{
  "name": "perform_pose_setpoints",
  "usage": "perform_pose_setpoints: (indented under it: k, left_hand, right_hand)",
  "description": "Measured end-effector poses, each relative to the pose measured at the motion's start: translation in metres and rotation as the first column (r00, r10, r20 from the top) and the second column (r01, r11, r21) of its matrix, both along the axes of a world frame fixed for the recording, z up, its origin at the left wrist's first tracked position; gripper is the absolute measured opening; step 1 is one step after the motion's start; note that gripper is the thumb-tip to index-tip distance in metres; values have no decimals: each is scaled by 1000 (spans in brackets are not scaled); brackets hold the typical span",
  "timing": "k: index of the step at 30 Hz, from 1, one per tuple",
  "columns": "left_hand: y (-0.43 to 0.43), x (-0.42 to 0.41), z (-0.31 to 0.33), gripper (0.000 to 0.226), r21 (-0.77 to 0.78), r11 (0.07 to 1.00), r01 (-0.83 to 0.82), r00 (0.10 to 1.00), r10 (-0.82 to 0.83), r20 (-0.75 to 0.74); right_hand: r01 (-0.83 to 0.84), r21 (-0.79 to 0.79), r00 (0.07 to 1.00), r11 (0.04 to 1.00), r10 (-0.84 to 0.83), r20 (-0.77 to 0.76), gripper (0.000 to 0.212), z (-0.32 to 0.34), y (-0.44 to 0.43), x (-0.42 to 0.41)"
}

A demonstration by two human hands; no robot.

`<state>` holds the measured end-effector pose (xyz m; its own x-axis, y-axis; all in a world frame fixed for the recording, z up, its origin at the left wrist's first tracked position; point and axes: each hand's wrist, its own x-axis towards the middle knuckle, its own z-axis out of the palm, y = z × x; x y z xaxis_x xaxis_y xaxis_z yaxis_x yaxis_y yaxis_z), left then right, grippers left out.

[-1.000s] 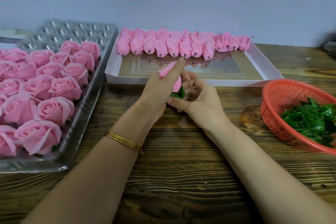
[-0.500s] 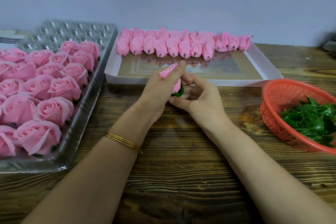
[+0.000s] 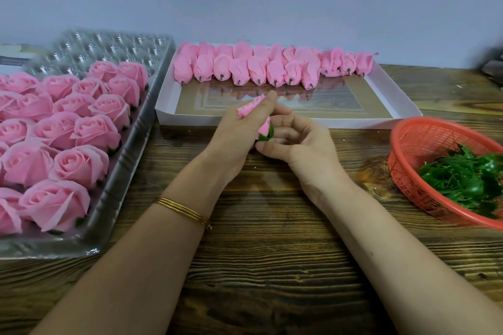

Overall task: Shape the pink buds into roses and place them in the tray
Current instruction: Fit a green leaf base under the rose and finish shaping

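Dark, grainy wood forms the table (image 3: 272,266) in front of you, with a plain pale wall behind it. Your left hand (image 3: 234,139), gold bangles (image 3: 185,209) at its wrist, is curled round a pink bud (image 3: 253,106), with one fingertip reaching up to the bud's tip. Your right hand (image 3: 302,144) pinches the bud's base, where a green calyx (image 3: 265,135) shows between your fingers. You hold the bud just above the table, near the middle of the scene.

Just beyond your hands lies a white box (image 3: 272,118), with a row of unshaped buds (image 3: 245,68) along its far side. To the left, a clear plastic tray (image 3: 119,198) holds many finished roses (image 3: 79,166) packed close together. Only the empty cups (image 3: 109,46) at its far end are free. To the right sits a red basket (image 3: 400,166) of green leaves (image 3: 468,177), well apart from your hands.

The bud looks unopened, so the shaping seems to be only starting. The petals look thin and soft. Pull one back too hard and it may tear or crease, and too tight a squeeze from your left hand could flatten the centre. If your right hand's pinch loosens, the calyx may slip off the base. Placing also carries a risk, because the free cups lie beyond the finished roses. A low reach across them could brush and crush their outer petals.
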<state>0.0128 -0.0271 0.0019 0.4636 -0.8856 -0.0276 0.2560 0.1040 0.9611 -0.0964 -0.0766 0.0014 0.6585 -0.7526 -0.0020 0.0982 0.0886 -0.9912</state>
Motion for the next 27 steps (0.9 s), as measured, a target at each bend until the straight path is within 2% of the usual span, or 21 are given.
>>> perform_pose_setpoints:
  k: [13, 17, 21, 24, 27]
  left_hand:
    - [3, 1, 0, 32, 11, 992, 127, 992, -127, 27]
    - [3, 2, 0, 31, 19, 992, 125, 991, -125, 41]
    - [3, 4, -1, 31, 42, 991, 127, 987, -131, 90]
    - [5, 3, 0, 32, 45, 989, 139, 985, -142, 94]
    - [5, 2, 1, 33, 48, 988, 145, 983, -149, 104]
  right_hand:
    - [46, -39, 999, 998, -46, 1, 38, 0, 0, 0]
    - [9, 64, 1000, 998, -11, 24, 42, -1, -4, -2]
    - [-96, 187, 995, 978, 88, 51, 41, 1, -10, -6]
    - [-114, 188, 993, 976, 107, 48, 38, 1, -11, -7]
    - [-61, 161, 998, 985, 55, 41, 45, -1, -12, -6]
